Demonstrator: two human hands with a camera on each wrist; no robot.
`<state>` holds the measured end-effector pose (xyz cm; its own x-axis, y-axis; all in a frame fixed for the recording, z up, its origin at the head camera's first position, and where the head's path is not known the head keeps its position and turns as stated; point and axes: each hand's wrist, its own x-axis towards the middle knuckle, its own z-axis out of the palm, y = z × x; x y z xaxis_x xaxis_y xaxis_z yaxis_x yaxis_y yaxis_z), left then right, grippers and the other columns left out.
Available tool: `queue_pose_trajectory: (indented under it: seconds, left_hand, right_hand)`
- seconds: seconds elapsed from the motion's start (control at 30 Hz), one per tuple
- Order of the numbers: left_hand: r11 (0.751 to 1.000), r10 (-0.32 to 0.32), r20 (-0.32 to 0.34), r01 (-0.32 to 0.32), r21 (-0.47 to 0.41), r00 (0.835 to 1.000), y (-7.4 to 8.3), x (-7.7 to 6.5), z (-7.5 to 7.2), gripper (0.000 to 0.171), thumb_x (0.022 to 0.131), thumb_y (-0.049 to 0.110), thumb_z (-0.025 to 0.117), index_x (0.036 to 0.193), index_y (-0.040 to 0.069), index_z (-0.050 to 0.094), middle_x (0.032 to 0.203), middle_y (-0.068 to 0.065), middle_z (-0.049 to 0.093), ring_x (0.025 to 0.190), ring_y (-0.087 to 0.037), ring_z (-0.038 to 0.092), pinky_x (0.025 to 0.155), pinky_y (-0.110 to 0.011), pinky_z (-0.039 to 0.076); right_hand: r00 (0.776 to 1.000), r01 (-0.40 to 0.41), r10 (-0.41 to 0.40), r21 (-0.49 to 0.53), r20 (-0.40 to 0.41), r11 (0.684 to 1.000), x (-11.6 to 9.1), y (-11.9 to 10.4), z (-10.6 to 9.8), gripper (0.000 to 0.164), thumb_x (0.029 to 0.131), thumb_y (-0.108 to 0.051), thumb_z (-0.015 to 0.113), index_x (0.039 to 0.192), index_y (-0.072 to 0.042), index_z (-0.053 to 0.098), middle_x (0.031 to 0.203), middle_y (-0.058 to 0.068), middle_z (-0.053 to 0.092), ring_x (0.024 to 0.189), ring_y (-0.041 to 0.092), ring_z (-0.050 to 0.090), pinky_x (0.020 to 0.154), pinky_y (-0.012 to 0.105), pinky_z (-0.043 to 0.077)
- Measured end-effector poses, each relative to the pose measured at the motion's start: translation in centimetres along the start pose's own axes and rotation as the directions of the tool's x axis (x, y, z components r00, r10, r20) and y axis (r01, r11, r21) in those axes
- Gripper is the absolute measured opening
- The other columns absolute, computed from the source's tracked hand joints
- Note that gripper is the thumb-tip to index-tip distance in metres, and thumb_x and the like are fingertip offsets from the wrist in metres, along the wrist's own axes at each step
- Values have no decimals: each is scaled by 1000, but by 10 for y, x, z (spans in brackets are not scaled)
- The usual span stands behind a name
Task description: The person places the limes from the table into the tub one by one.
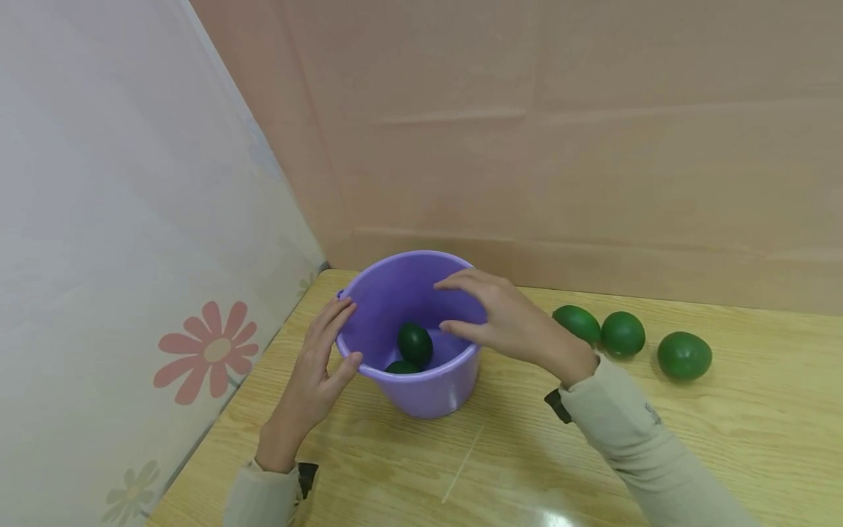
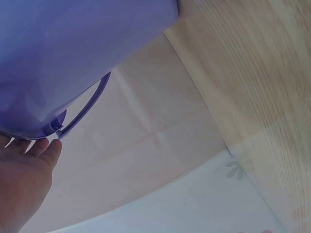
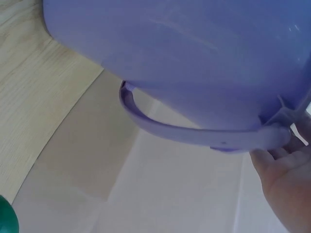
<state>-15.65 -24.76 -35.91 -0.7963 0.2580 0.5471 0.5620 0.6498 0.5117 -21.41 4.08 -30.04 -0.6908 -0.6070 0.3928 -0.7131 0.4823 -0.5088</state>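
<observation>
A purple bucket [image 1: 424,399] stands upright on the table, with two dark green oval fruits [image 1: 415,344] lying inside at its bottom. My left hand [image 1: 316,369] rests on the left side of the rim, fingers extended and thumb on the front edge. In the left wrist view, the fingertips of that hand [image 2: 29,165] meet the rim beside the handle [image 2: 90,104]. Over the right rim, my right hand [image 1: 503,315] reaches above the bucket's mouth, thumb and fingers apart with nothing between them. The handle [image 3: 194,136] hangs at the back of the bucket in the right wrist view.
Three more green fruits [image 1: 685,356] lie on the wooden table [image 1: 527,454] to the right of the bucket. A brownish covered wall [image 1: 560,161] rises behind the table. At the left is a pale sheet [image 1: 118,219] with printed flowers.
</observation>
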Motion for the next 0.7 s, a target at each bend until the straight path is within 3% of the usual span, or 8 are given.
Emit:
queue_pose_trajectory:
  seconds: [0.33,0.53,0.7]
  left_hand:
    - [1000,1,3,-1,7,1000,2,0,0,59,87,17,57,141,11,35,149,-5,27,141,-27,15,105,-60,25]
    - [1000,1,-1,-1,13,1000,1,0,0,58,87,17,58,140,10,36,148,-6,28,140,-28,16,103,-62,26]
    - [1000,-5,-1,5,9,1000,2,0,0,59,87,17,58,140,10,35,149,-5,27,141,-26,15,103,-62,26]
  right_hand:
    - [987,45,-43,10,-154,999,-17,11,-15,48,80,-28,70,124,-17,54,124,-3,55,116,15,53,96,35,46]
    - [982,55,-54,1,-183,998,-26,17,-19,50,79,-28,71,124,-14,54,124,0,56,116,17,53,96,39,45]
    - [983,9,-8,1,-181,1000,-31,20,-25,53,79,-31,70,127,-17,52,127,-1,54,117,18,52,96,45,44]
